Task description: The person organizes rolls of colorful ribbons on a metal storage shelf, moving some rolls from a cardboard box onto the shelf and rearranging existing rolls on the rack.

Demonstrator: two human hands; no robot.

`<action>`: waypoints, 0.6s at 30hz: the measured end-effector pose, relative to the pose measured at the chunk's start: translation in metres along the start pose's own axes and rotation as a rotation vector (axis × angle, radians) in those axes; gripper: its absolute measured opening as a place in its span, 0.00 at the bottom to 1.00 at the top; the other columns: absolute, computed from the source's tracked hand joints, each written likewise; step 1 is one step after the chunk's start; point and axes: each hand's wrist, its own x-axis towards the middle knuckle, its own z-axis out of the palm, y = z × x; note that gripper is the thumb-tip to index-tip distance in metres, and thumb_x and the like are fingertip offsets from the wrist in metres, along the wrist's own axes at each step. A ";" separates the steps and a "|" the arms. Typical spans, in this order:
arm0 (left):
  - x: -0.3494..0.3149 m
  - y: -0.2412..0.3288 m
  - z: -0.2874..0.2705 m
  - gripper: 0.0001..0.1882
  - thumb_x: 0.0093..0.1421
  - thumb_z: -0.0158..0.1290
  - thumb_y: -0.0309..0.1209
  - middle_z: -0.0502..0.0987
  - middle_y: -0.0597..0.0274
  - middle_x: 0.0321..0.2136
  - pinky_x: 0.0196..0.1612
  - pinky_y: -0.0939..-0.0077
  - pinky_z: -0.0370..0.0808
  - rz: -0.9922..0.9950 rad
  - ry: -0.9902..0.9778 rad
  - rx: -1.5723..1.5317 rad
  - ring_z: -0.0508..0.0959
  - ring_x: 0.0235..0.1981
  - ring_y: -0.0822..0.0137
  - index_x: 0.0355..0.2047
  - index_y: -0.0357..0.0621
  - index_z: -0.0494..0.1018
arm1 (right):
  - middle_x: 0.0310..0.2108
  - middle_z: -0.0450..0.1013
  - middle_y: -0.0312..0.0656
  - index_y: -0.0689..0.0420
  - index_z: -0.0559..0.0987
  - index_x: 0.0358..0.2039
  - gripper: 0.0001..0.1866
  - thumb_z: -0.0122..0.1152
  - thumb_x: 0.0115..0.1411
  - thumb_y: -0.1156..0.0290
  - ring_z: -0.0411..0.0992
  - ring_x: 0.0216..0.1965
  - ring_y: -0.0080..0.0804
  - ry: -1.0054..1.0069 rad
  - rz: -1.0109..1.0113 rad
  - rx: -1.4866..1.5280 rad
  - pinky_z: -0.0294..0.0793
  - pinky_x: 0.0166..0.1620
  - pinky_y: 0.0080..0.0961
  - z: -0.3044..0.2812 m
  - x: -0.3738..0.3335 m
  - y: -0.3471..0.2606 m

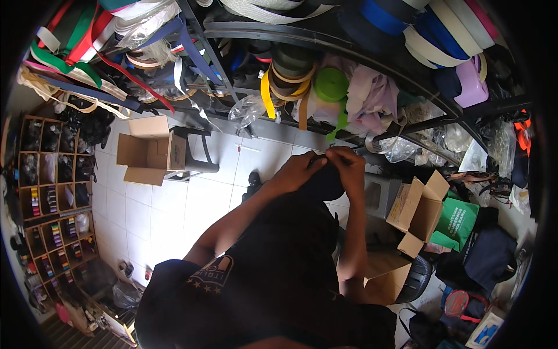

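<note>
My left hand (297, 173) and my right hand (349, 169) come together in front of my dark-clothed lap. Fingers of both are bent and pinched, almost touching. A small dark thing shows at their fingertips, too small to name. Just beyond the fingers hangs the loose end of a bright green webbing strap (339, 124), from a green roll (331, 85) on the shelf. Whether the strap touches my fingers I cannot tell.
A metal shelf frame (256, 30) packed with webbing rolls stands ahead. An open cardboard box (135, 146) sits by a dark stool (200, 152) at left; another open box (401, 206) and a green bag (459, 221) lie right. A wooden pigeonhole rack (39, 223) lines the left.
</note>
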 end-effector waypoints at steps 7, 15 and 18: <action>-0.002 0.015 -0.014 0.31 0.67 0.46 0.56 0.78 0.42 0.23 0.38 0.53 0.75 0.004 0.003 0.227 0.81 0.31 0.45 0.44 0.35 0.74 | 0.35 0.81 0.42 0.63 0.85 0.34 0.08 0.70 0.55 0.73 0.78 0.37 0.27 0.034 0.059 -0.078 0.74 0.45 0.23 0.006 0.000 -0.017; 0.007 -0.005 -0.001 0.31 0.67 0.48 0.54 0.78 0.41 0.27 0.36 0.61 0.74 0.063 0.211 -0.113 0.82 0.32 0.48 0.50 0.34 0.68 | 0.34 0.81 0.40 0.63 0.85 0.34 0.09 0.71 0.56 0.71 0.76 0.36 0.24 0.472 -0.017 -0.010 0.72 0.44 0.22 0.025 0.011 -0.018; 0.010 0.012 -0.012 0.31 0.67 0.49 0.54 0.79 0.46 0.29 0.36 0.63 0.74 -0.033 0.240 -0.192 0.81 0.30 0.54 0.50 0.32 0.68 | 0.35 0.80 0.39 0.63 0.85 0.37 0.11 0.69 0.59 0.69 0.74 0.38 0.23 0.506 -0.010 0.051 0.70 0.45 0.22 0.024 0.020 -0.029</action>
